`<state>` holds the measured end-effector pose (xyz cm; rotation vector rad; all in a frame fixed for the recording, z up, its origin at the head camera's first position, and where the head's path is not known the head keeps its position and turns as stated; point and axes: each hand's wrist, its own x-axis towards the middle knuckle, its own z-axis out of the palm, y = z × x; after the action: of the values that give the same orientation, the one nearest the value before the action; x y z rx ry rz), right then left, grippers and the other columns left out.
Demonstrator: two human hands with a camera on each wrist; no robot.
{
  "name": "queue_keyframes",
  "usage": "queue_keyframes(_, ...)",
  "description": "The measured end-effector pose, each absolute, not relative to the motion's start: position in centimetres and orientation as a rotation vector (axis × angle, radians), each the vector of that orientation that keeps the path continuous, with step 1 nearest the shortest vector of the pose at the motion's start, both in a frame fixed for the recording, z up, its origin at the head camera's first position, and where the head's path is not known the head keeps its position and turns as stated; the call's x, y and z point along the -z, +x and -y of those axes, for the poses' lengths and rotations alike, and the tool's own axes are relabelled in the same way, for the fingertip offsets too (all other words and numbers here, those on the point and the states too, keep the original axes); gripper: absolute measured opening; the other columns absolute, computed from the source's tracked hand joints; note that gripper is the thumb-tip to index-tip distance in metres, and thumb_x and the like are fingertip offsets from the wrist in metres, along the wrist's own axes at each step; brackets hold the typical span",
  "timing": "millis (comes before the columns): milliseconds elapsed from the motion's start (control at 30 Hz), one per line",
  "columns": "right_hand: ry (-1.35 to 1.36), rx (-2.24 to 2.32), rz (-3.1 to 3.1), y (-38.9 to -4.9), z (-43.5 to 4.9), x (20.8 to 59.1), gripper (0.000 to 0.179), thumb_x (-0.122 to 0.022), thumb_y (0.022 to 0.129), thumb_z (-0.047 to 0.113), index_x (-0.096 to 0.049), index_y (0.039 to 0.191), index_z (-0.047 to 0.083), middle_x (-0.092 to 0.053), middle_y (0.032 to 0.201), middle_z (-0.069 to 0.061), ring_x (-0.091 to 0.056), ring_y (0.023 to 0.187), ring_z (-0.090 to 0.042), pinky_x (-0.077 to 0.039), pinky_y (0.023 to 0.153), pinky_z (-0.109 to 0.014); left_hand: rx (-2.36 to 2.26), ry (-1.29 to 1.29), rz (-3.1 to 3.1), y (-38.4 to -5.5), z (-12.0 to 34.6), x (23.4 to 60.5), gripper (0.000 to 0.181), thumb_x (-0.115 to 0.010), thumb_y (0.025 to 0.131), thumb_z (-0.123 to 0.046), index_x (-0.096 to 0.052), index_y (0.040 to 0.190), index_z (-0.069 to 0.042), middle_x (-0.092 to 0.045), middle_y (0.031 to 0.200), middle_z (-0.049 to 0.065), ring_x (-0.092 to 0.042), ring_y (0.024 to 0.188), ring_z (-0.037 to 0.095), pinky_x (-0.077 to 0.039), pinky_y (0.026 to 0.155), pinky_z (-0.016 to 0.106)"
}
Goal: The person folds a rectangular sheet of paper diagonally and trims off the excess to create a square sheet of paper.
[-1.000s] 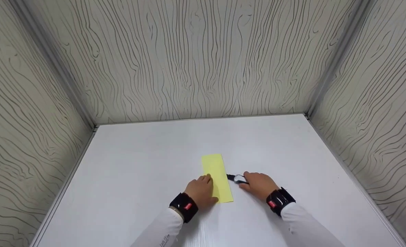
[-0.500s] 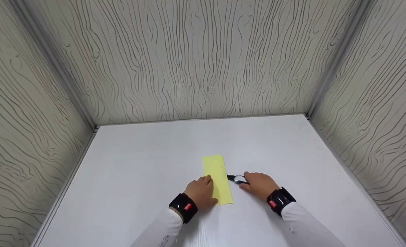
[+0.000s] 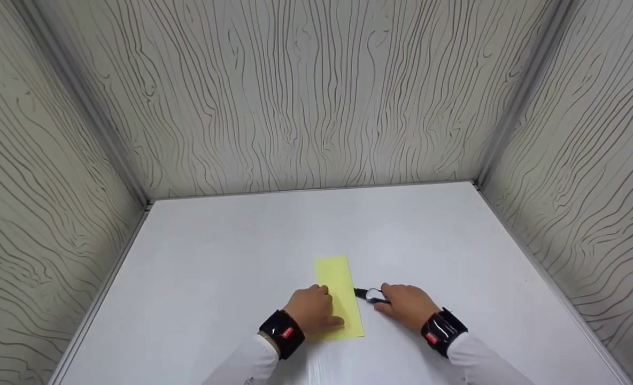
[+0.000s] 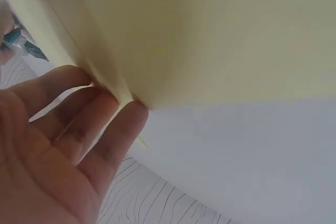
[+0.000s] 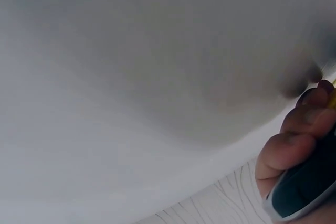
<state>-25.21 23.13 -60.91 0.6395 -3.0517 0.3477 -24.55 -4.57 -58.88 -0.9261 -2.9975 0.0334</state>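
Note:
A folded yellow sheet of paper (image 3: 343,286) lies on the white table, long side pointing away from me. My left hand (image 3: 311,310) is over its left edge with fingers bent, gripping a lifted layer; the thumb lies on top. In the left wrist view, the left hand's fingertips (image 4: 137,111) meet the paper (image 4: 220,40) along a crease. My right hand (image 3: 408,306) grips a utility knife (image 3: 373,295) with a dark teal and grey handle; its black blade reaches the paper's right edge. Whether the blade's tip lies inside the fold is hidden. Fingers curl round the handle (image 5: 302,192) in the right wrist view.
The white table (image 3: 215,256) extends around the paper on all sides. Wood-patterned panels (image 3: 306,96) stand at its back, left and right. Grey metal posts (image 3: 519,101) mark the back corners.
The paper, both hands and the knife appear slightly nearer to me. My left fingers have bent more, and yellow paper now shows below the left hand. The knife keeps its place against the paper.

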Motion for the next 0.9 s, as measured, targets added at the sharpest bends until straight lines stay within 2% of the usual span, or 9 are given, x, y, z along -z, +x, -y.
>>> queue_keyframes(67,0.635,-0.338,3.050,-24.8,-23.0,60.9,0.033,-0.077,0.100,0.042,-0.056,0.091,0.018,-0.048,0.072,0.008,-0.043,0.062,-0.010,-0.039,0.058,-0.032,0.001,-0.907,2.986,-24.6,4.3,59.0,0.054,-0.077,0.092,-0.062,-0.071,0.070,-0.012,-0.067,0.090,0.001,-0.060,0.077,0.016,-0.057,0.064,0.036)
queue_keyframes(133,0.637,-0.323,3.043,-24.5,-22.8,61.1,0.033,-0.077,0.099,0.042,-0.056,0.091,0.018,-0.048,0.071,0.008,-0.043,0.061,-0.010,-0.040,0.057,-0.031,0.047,-0.876,2.987,-24.6,4.0,59.2,0.050,-0.081,0.090,-0.056,-0.070,0.067,-0.013,-0.068,0.092,0.002,-0.061,0.079,0.017,-0.058,0.065,0.037)
queue_keyframes(200,0.640,-0.321,3.037,-24.3,-22.8,61.2,0.033,-0.077,0.099,0.042,-0.057,0.091,0.017,-0.049,0.071,0.008,-0.043,0.062,-0.010,-0.041,0.057,-0.032,0.102,-0.848,3.000,-24.7,3.7,59.5,0.044,-0.084,0.087,-0.051,-0.072,0.072,-0.011,-0.068,0.097,0.004,-0.061,0.084,0.018,-0.059,0.069,0.037)
queue_keyframes(267,0.640,-0.324,3.033,-24.2,-22.7,61.2,0.033,-0.077,0.100,0.042,-0.057,0.092,0.017,-0.049,0.072,0.008,-0.044,0.062,-0.010,-0.042,0.057,-0.032,0.159,-0.825,3.021,-24.9,3.6,59.8,0.040,-0.085,0.086,-0.047,-0.075,0.084,-0.008,-0.069,0.104,0.006,-0.062,0.090,0.020,-0.061,0.076,0.037)
queue_keyframes(367,0.630,-0.327,3.039,-24.0,-22.6,61.1,0.033,-0.077,0.100,0.042,-0.058,0.092,0.017,-0.049,0.071,0.007,-0.044,0.062,-0.010,-0.042,0.057,-0.033,0.206,-0.816,3.048,-25.2,3.5,60.3,0.047,-0.086,0.087,-0.047,-0.076,0.105,-0.005,-0.071,0.116,0.008,-0.067,0.106,0.023,-0.063,0.089,0.039)
queue_keyframes(467,0.607,-0.325,3.057,-24.0,-22.6,61.0,0.033,-0.078,0.099,0.042,-0.058,0.091,0.016,-0.048,0.070,0.007,-0.044,0.061,-0.010,-0.041,0.057,-0.032,0.214,-0.842,3.051,-25.4,3.5,60.5,0.050,-0.086,0.087,-0.048,-0.077,0.110,-0.005,-0.071,0.123,0.008,-0.068,0.119,0.027,-0.062,0.098,0.040)
queue_keyframes(667,0.597,-0.354,3.078,-24.2,-22.6,60.5,0.032,-0.077,0.100,0.042,-0.061,0.096,0.015,-0.049,0.072,0.007,-0.045,0.064,-0.011,-0.043,0.059,-0.035,0.188,-0.883,3.024,-26.0,3.6,60.5,0.042,-0.087,0.084,-0.050,-0.076,0.088,-0.010,-0.070,0.105,0.002,-0.070,0.102,0.025,-0.062,0.086,0.038)
queue_keyframes(900,0.592,-0.308,3.057,-24.5,-22.7,60.9,0.031,-0.078,0.099,0.042,-0.061,0.096,0.015,-0.049,0.071,0.007,-0.044,0.063,-0.010,-0.041,0.058,-0.032,0.190,-0.895,3.025,-26.4,3.8,60.3,0.043,-0.088,0.080,-0.051,-0.076,0.085,-0.011,-0.072,0.104,0.003,-0.069,0.095,0.024,-0.062,0.081,0.040)
